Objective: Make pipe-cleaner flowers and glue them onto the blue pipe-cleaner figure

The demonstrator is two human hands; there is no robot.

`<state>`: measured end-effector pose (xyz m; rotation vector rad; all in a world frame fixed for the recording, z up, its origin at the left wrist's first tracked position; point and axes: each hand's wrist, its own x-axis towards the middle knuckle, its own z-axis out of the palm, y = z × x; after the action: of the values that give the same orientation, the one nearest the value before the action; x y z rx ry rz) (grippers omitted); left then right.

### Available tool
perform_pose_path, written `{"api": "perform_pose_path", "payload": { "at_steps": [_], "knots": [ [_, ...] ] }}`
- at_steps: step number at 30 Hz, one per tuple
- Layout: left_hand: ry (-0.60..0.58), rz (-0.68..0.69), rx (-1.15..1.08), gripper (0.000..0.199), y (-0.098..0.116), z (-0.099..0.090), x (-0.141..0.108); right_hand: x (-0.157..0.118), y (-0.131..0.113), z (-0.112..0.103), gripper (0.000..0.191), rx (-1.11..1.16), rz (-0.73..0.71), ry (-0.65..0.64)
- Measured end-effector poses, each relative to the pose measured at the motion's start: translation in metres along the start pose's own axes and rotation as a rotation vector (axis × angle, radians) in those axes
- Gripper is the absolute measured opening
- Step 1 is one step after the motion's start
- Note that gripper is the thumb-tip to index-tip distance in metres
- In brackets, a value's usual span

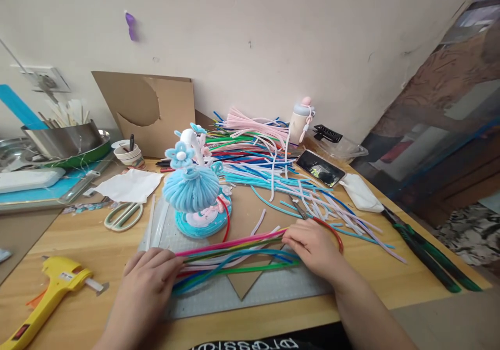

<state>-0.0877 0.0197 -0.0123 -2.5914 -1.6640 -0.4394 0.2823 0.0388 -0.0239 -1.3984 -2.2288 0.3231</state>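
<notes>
Several pipe cleaners (234,256) in pink, green, white and blue stretch between my hands over a grey cutting mat (211,303). The fingers of my left hand (150,279) are closed over their left ends. At the right, my right hand (314,248) pinches the upper strands, while the blue and green ends lie loose just below it. Partly under the strands is a pointed piece of cardboard (241,286). Behind them stands a light blue pipe-cleaner lamp shape (191,188) with flowers and a round base. Red-handled scissors (336,235) lie partly hidden behind my right hand.
A large pile of pipe cleaners (250,152) lies near the wall. A yellow glue gun (50,292) and pale-handled scissors (124,216) are at the left. A phone (321,167), a bottle (301,123) and green-black long-handled cutters (425,256) are at the right. Another person (441,89) stands beyond.
</notes>
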Motion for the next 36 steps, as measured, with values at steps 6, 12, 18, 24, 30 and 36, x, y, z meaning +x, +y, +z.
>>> {"api": "perform_pose_path", "payload": {
  "at_steps": [6,12,18,24,30,36],
  "knots": [
    [0.071,-0.037,-0.071,0.026,0.007,0.001,-0.004,-0.006,0.0,0.002,0.031,0.029,0.027,0.131],
    [0.076,-0.077,0.018,0.029,0.003,0.002,-0.009,-0.01,-0.008,0.016,0.026,-0.014,-0.037,0.145],
    [0.12,-0.16,0.019,0.038,0.015,0.004,-0.013,-0.016,-0.026,0.017,0.021,0.03,0.021,0.495],
    [-0.029,0.029,-0.107,0.056,0.044,0.018,-0.003,0.01,-0.083,0.038,0.033,0.016,-0.406,0.08],
    [-0.04,0.066,-0.156,0.025,0.046,0.035,0.006,0.031,-0.099,0.077,0.049,-0.111,-0.419,-0.148],
    [-0.054,0.036,-0.137,0.032,0.04,0.044,0.007,0.032,-0.063,0.059,0.028,-0.15,-0.262,-0.163]
  ]
}}
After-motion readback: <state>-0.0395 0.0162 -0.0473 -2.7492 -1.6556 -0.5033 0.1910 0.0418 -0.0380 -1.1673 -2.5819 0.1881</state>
